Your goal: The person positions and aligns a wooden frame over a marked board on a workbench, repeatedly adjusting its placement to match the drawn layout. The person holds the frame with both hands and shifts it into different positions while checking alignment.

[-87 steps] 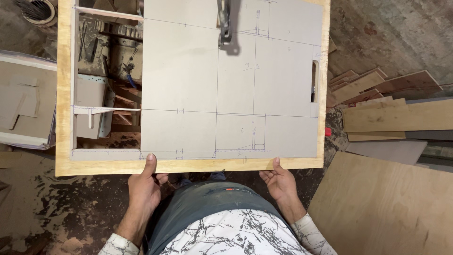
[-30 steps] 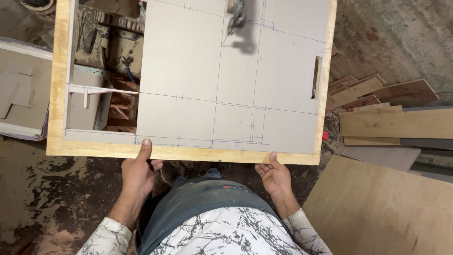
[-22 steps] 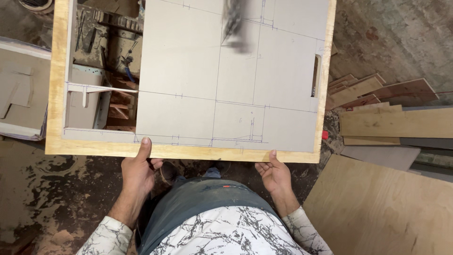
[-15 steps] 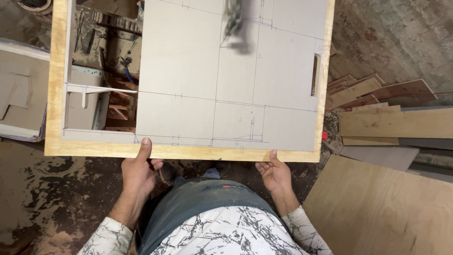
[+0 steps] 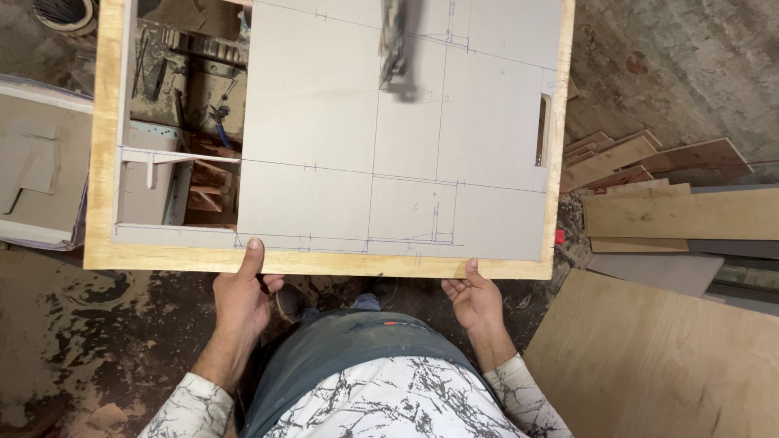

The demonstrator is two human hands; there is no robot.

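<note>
A large grey board (image 5: 389,122) with a pale wood border and pencil lines lies flat in front of me. Its left part has a big cut-out showing machinery below. My left hand (image 5: 241,292) grips the near wooden edge, thumb on top. My right hand (image 5: 472,296) holds the same edge further right, thumb on the rim and fingers underneath. A dark metal tool (image 5: 395,40), blurred, lies on the far part of the board.
Stacked wood planks (image 5: 673,207) lie on the right. A plywood sheet (image 5: 673,357) rests at the lower right. A grey cardboard piece (image 5: 36,178) sits at the left. The floor (image 5: 81,341) is dusty and stained.
The board has shifted a little away from me and to the left. The dark tool on it has slid further up the board. Both hands keep their hold on the near edge.
</note>
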